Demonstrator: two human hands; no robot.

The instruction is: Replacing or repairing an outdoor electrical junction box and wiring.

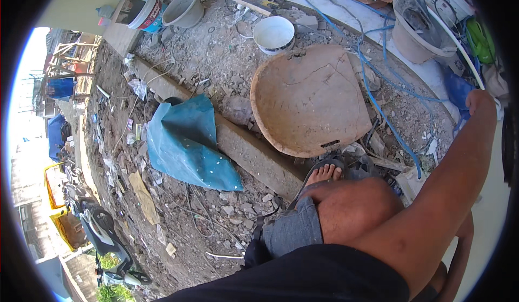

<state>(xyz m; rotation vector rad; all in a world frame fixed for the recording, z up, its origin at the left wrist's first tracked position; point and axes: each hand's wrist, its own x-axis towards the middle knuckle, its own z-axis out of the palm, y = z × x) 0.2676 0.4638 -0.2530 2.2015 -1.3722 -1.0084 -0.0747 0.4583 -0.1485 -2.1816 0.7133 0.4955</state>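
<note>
My left forearm stretches to the right edge, where my left hand (478, 100) has its fingers curled, on something I cannot make out, beside a white pipe (459, 42) and blue plastic (454, 86). My right arm (462, 237) shows at the lower right behind the left one; its fingers are hidden. My bare toes (327, 171) and bent knee are below a large cracked tan basin (308, 102) with handle slots. A teal sheet (184, 140) lies crumpled over a long beam (254, 156) to the left of the basin.
Rubble and litter cover the ground, with blue hoses (373, 86) and wires across it. Buckets (151, 13), a white pot (273, 32) and a tub (416, 42) stand toward the top. A scooter (108, 237) stands far left. A pale surface (492, 178) runs along the right.
</note>
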